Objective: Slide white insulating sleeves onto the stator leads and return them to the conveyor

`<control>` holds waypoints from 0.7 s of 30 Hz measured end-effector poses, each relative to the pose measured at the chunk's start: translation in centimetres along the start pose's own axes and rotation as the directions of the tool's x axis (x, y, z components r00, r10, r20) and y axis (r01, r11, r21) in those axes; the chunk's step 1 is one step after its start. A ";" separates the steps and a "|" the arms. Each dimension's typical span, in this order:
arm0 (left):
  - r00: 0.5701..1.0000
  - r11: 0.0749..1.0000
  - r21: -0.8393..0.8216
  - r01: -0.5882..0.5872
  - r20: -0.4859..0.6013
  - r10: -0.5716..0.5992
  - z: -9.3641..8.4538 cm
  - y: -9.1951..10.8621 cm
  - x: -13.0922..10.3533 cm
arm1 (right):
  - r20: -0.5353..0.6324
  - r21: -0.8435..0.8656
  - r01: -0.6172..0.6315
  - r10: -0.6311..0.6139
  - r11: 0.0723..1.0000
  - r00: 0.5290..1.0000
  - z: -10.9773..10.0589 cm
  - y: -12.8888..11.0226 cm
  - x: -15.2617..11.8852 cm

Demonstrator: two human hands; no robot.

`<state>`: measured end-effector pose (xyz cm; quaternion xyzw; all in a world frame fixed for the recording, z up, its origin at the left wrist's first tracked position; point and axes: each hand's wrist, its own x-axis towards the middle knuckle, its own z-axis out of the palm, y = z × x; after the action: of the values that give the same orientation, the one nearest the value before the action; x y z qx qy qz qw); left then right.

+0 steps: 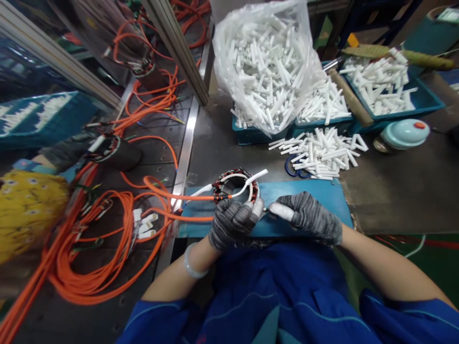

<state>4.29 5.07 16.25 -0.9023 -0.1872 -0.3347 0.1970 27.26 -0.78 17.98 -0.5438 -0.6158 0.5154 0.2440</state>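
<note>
A ring-shaped motor stator [216, 185] with dark and red windings sits on the blue mat [333, 205] in front of me. White sleeves stand up from its rim, and orange cables [195, 197] run off it to the left. My left hand [233, 222], in a striped grey glove with pale fingertips, is closed at the near right side of the ring, pinching a thin wire lead [265, 209]. From the right, my right hand [310, 216] pinches the other end of that short lead between thumb and forefinger. The fingertips partly hide the lead.
Behind the stator, a plastic bag [224, 50] and blue bins [423, 107] hold white tubes. A loose pile of tubes [324, 153] covers blue-handled scissors [291, 165]. A lidded jar [405, 135] stands right. Leftward lie coiled orange cables [96, 282], another stator [124, 153] and a co-worker's gloved hand [68, 148].
</note>
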 end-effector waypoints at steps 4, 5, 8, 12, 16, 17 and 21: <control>0.995 0.995 -0.072 0.073 0.075 -0.067 -1.4 -1.2 -0.1 | -0.016 -0.044 -0.015 0.015 0.999 1.000 -1.5 1.5 -1.3; 0.993 0.992 -0.088 0.091 0.088 -0.083 -1.5 -1.4 -0.5 | -0.095 -0.054 -0.044 0.039 0.998 0.995 -2.0 1.8 -1.8; 0.986 0.981 -0.115 0.158 0.066 -0.151 -1.4 -1.2 -1.9 | -0.478 0.016 -0.077 0.075 0.997 0.875 -2.2 1.5 -3.1; 0.984 0.983 -0.074 0.166 -0.059 -0.170 -0.6 -0.3 -3.1 | -0.612 0.193 0.051 0.080 0.980 0.786 0.4 0.1 -3.5; 0.996 0.999 -0.027 0.037 -0.083 -0.039 -0.5 -0.2 -3.6 | -0.600 0.298 0.029 0.163 0.954 0.783 3.3 -0.2 -2.7; 0.997 1.000 -0.019 0.017 -0.072 -0.018 -0.5 -0.3 -3.7 | -0.608 0.280 0.018 0.163 0.960 0.777 3.7 0.0 -2.5; 0.999 1.000 -0.007 0.016 -0.037 -0.017 -0.7 -0.5 -4.3 | -0.690 0.049 0.004 0.031 0.999 0.723 4.3 0.4 -2.0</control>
<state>0.69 4.25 13.94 -0.8950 -0.1897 -0.3538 0.1946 24.32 -4.26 16.59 -0.6949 -0.4646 0.2922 0.4646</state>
